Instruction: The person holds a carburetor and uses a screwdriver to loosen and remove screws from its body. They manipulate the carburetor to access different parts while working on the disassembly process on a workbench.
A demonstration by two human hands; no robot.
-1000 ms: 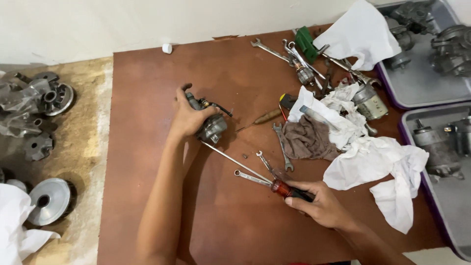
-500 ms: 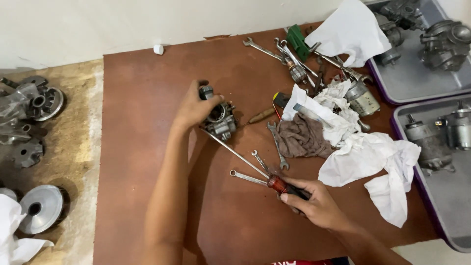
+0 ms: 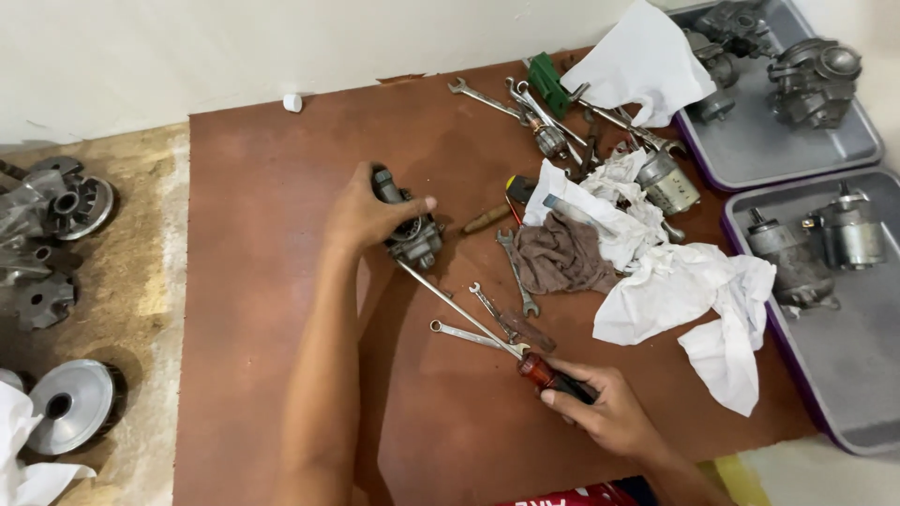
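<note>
1. The left hand [image 3: 361,215] closes over a small grey carburettor [image 3: 411,230] and pins it to the brown bench [image 3: 262,187], thumb stretched across the top, apparently so the part cannot turn under the tool.
2. The right hand [image 3: 600,408] wraps fully round the red-and-black handle of a long screwdriver [image 3: 487,328]; its shaft runs toward 10 o'clock and the tip meets the carburettor's underside, the low angle suggesting a screw set in that face.
3. Spanners [image 3: 473,333] lie loose at 4 o'clock of the carburettor, just beside the shaft, within easy reach.
4. A brown rag [image 3: 562,255] and white cloths [image 3: 675,281] are heaped at 3 o'clock, seemingly kept handy for wiping.
5. Grey trays [image 3: 844,319] at the bench's right edge hold other engine parts, well apart from the work.
</note>
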